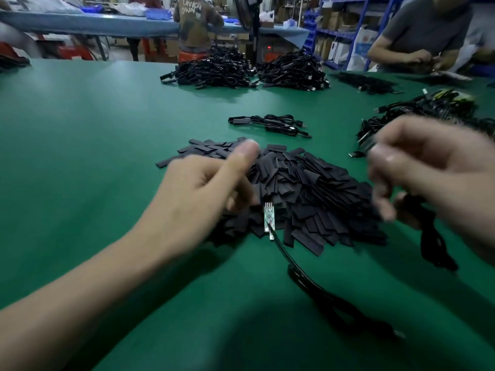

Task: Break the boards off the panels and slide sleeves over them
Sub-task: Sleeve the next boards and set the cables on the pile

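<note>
Head view: board (pixel 268 220) just beside left hand (pixel 198 199), on sleeves (pixel 316 194)

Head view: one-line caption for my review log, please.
Left hand holds a bare board on its cable over a pile of black sleeves; blurred right hand grips a black cable on the green table.

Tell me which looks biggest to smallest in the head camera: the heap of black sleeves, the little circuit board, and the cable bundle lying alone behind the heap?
1. Heap of black sleeves, by far.
2. Lone cable bundle, though it lies farther away, so it may look smaller than it is.
3. Circuit board, tiny.
</note>
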A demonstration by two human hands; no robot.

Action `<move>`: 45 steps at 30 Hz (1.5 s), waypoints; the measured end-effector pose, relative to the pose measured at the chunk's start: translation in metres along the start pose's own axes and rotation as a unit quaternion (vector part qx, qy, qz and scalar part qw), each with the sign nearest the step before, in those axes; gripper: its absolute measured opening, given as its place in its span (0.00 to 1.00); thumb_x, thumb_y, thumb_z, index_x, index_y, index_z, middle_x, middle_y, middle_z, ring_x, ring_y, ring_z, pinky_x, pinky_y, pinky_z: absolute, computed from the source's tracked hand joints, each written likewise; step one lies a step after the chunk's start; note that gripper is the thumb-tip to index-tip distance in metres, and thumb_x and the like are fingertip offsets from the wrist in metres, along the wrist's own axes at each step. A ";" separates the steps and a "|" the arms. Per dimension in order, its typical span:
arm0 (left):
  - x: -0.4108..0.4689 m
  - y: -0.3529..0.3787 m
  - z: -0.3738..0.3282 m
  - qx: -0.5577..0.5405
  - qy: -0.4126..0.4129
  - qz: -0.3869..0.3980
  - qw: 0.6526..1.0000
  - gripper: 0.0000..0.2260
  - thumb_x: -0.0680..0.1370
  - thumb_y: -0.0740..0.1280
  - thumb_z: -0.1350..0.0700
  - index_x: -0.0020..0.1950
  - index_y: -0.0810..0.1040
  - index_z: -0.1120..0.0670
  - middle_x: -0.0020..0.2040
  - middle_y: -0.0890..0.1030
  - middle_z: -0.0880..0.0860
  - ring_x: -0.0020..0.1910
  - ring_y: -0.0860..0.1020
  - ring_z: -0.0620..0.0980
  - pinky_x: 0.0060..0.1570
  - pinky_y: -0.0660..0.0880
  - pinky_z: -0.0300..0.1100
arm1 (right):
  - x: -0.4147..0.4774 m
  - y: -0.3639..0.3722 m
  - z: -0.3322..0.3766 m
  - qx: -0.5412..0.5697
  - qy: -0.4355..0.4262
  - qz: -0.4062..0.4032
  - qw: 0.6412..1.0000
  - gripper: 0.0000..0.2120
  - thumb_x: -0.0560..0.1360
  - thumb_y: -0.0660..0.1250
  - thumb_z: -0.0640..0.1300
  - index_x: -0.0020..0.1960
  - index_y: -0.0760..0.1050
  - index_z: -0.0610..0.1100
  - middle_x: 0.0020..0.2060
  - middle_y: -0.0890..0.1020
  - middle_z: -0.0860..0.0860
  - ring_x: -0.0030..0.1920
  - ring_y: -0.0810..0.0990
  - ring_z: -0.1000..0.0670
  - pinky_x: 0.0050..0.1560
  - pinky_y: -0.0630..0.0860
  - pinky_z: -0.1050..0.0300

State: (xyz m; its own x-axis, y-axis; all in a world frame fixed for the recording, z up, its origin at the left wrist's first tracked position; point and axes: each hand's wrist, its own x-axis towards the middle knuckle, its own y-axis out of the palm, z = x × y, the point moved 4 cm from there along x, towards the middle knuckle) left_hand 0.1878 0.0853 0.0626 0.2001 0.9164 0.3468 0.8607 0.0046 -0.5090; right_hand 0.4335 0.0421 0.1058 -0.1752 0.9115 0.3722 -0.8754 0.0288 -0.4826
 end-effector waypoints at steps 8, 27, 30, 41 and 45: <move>0.026 -0.030 0.026 0.351 0.006 0.137 0.926 0.12 0.78 0.71 0.56 0.57 0.83 0.39 0.52 0.82 0.44 0.51 0.80 0.47 0.54 0.76 0.43 | -0.023 0.072 -0.015 -0.211 0.009 0.166 0.963 0.07 0.76 0.60 0.61 0.47 0.71 0.59 0.43 0.80 0.64 0.41 0.79 0.60 0.38 0.72 0.65; 0.016 -0.018 0.014 0.440 0.270 0.169 0.840 0.08 0.78 0.66 0.46 0.54 0.83 0.41 0.49 0.84 0.41 0.47 0.82 0.52 0.45 0.79 0.46 | -0.034 0.081 -0.012 -0.138 -0.095 0.293 0.941 0.03 0.80 0.70 0.53 0.48 0.78 0.56 0.42 0.81 0.62 0.44 0.81 0.59 0.41 0.73 0.68; 0.015 -0.015 0.013 0.419 0.297 0.167 0.842 0.05 0.77 0.71 0.53 0.51 0.84 0.47 0.46 0.84 0.45 0.42 0.82 0.56 0.43 0.79 0.47 | -0.032 0.076 -0.014 -0.113 -0.062 0.267 0.955 0.04 0.79 0.71 0.52 0.46 0.78 0.55 0.39 0.82 0.61 0.41 0.82 0.58 0.39 0.71 0.71; 0.030 -0.026 0.020 0.293 0.270 0.145 0.906 0.16 0.74 0.74 0.59 0.51 0.77 0.39 0.48 0.78 0.38 0.43 0.78 0.38 0.43 0.79 0.44 | -0.027 0.065 -0.029 -0.079 0.070 0.102 0.989 0.06 0.74 0.65 0.58 0.47 0.77 0.57 0.37 0.80 0.53 0.36 0.77 0.52 0.36 0.71 0.60; 0.031 -0.038 0.012 0.226 0.207 0.158 0.939 0.07 0.74 0.74 0.52 0.48 0.82 0.39 0.45 0.83 0.37 0.43 0.82 0.37 0.45 0.81 0.40 | -0.026 0.063 -0.029 -0.068 0.097 0.053 0.992 0.10 0.74 0.64 0.60 0.49 0.78 0.56 0.35 0.79 0.54 0.34 0.74 0.57 0.36 0.69 0.62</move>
State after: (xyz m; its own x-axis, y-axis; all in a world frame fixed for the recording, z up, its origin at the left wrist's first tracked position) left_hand 0.1560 0.1187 0.0833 0.6572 0.6671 0.3509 0.4594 0.0145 -0.8881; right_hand 0.3964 0.0321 0.0428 -0.1610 0.9739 0.1601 -0.7862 -0.0285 -0.6173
